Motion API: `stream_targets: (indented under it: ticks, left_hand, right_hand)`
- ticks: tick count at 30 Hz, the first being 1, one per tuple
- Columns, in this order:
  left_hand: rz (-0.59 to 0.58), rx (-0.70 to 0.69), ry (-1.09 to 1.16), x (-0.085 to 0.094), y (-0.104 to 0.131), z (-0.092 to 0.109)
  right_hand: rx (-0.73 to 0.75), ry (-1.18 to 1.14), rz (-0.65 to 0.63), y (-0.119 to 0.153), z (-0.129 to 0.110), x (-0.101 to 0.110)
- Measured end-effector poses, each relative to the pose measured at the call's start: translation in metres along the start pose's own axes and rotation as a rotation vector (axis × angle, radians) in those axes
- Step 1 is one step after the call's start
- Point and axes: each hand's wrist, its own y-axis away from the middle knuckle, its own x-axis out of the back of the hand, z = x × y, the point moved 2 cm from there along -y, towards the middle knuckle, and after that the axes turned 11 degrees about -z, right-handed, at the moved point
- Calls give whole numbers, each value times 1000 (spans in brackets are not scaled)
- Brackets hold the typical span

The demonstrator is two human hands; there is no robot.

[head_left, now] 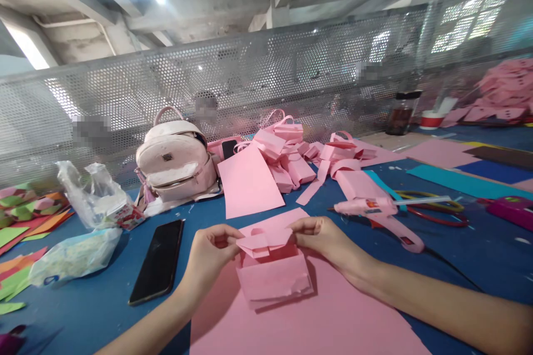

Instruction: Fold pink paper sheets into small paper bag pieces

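A small pink paper box (275, 280) with a raised folded flap stands in front of me on large pink paper sheets (345, 321). My left hand (214, 252) pinches the left corner of the flap between thumb and fingers. On the other side, my right hand (320, 241) grips the flap's right corner the same way. The box's mouth gapes below the flap, and its front wall is creased near the lower right. A pink hot glue gun (378, 213) lies just beyond my right hand, a clear glue stick in its back end.
A black phone (157, 260) lies left of the sheets. Behind are a pale backpack (175, 161), a pile of pink paper boxes (287, 155) and a perforated metal screen (258, 77). Scissors (441, 211) and coloured strips lie right; plastic bags (79, 258) and coloured paper lie left.
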Motion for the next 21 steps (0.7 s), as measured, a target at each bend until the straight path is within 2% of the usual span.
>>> stream_targets:
  ticks: [6, 14, 21]
  left_hand:
    - [-3, 6, 6, -2, 2, 2]
    - [-59, -10, 34, -5, 2, 3]
    - [-45, 3, 73, -4, -4, -4]
  right_hand:
    - [-17, 44, 17, -1, 3, 3]
    - [38, 110, -91, 1, -5, -3]
    - [99, 243, -45, -5, 2, 2]
